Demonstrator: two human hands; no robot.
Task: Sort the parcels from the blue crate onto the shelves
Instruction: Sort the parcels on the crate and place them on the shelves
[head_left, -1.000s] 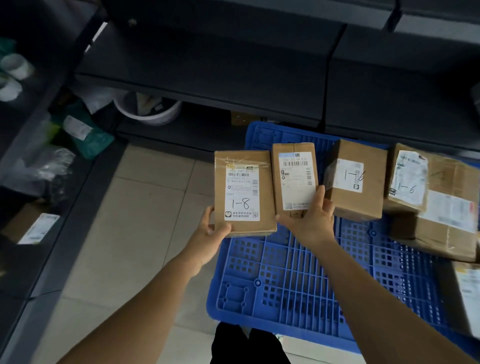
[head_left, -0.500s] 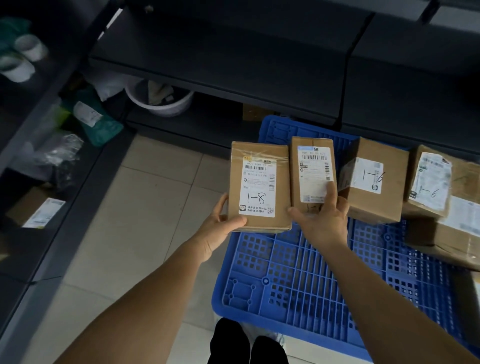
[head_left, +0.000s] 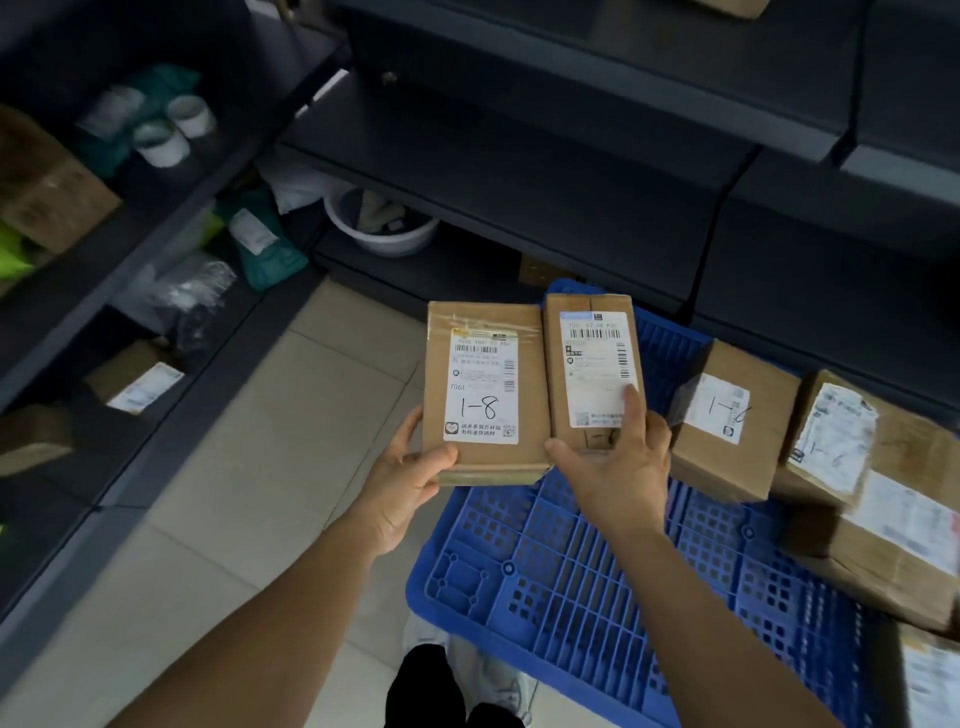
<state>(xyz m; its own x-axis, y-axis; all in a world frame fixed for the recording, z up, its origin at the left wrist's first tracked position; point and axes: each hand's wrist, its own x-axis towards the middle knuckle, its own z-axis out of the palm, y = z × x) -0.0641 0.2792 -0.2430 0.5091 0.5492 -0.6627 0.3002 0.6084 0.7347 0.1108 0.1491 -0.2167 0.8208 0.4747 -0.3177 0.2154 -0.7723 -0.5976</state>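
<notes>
Two brown cardboard parcels are held side by side above the blue crate (head_left: 571, 582). My left hand (head_left: 410, 478) grips the lower left corner of the parcel marked 1-8 (head_left: 483, 389), thumb on its face. My right hand (head_left: 618, 462) grips the bottom of the narrower parcel (head_left: 592, 364), its forefinger lying over the white label. More parcels lie on the crate's right side: a small one marked 1-6 (head_left: 732, 421) and a larger stack (head_left: 883, 488).
Dark shelves (head_left: 519, 171) run ahead and along the left. On the left shelves lie a green bag (head_left: 265, 244), a clear bag, boxes (head_left: 135, 379) and white cups (head_left: 161, 140). A white basin (head_left: 384, 228) sits on the bottom shelf. Tiled floor shows at the left.
Both hands have lifted the two parcels a little higher, still side by side. My view has tilted upward, so more of the shelving shows.
</notes>
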